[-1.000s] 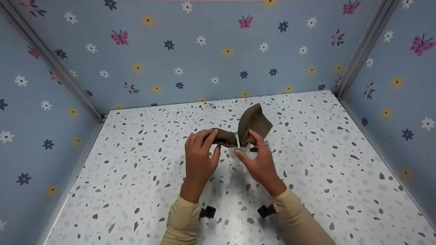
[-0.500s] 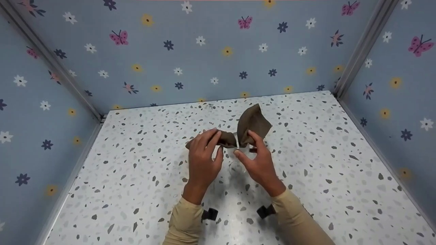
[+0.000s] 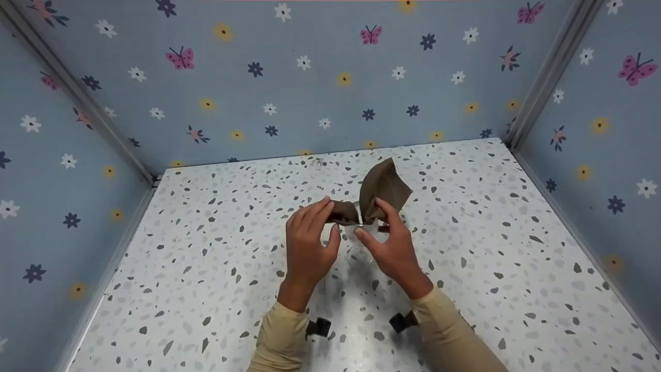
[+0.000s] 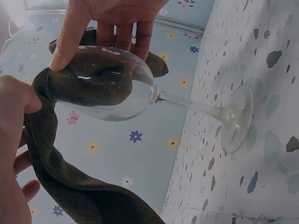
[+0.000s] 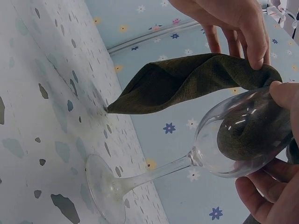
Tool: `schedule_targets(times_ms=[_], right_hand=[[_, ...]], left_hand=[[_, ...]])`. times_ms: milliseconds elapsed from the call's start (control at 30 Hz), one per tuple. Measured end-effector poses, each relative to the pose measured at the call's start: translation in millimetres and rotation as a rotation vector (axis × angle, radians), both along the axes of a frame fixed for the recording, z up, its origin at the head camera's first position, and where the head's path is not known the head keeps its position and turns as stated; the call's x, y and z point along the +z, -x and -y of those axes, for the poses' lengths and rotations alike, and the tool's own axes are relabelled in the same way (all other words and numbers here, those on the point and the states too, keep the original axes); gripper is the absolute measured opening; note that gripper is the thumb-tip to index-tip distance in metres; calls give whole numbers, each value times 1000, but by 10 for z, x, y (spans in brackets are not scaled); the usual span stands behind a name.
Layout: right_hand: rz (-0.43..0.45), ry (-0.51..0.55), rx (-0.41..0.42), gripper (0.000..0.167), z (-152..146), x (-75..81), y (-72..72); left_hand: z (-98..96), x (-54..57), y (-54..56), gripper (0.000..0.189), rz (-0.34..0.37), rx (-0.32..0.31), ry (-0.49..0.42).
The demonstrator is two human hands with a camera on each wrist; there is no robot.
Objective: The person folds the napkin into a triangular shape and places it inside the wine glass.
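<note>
A clear stemmed wine glass stands upright on the table. A dark brown cloth napkin is tucked with its middle in the bowl, and its two ends hang out over the rim to left and right. My right hand grips the bowl near the rim, thumb in front and fingers behind. At the left end of the napkin, my left hand has its thumb on the near side and its fingers beyond, holding the cloth beside the rim. The hand covers part of that end in the head view.
White terrazzo-patterned table surrounds the glass. Blue flowered panels stand at the back and both sides, with metal posts in the corners. Black camera mounts sit at the wrists.
My left hand has shifted a little to the right along the napkin, closer to the glass. The right hand, glass and right end of the napkin stay nearly still.
</note>
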State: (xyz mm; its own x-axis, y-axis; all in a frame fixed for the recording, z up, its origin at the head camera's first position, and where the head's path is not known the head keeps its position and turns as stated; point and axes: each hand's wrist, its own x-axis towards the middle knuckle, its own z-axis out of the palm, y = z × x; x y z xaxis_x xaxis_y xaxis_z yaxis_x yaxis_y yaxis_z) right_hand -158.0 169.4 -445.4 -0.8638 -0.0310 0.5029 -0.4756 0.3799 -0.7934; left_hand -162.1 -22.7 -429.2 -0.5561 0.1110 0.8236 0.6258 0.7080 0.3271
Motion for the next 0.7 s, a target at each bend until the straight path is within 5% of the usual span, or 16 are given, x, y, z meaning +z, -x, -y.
schedule_targets(times_ms=[700], right_hand=[[-17, -12, -19, 73, 14, -17, 6]], left_hand=[[-32, -140, -67, 46, 28, -4, -32]])
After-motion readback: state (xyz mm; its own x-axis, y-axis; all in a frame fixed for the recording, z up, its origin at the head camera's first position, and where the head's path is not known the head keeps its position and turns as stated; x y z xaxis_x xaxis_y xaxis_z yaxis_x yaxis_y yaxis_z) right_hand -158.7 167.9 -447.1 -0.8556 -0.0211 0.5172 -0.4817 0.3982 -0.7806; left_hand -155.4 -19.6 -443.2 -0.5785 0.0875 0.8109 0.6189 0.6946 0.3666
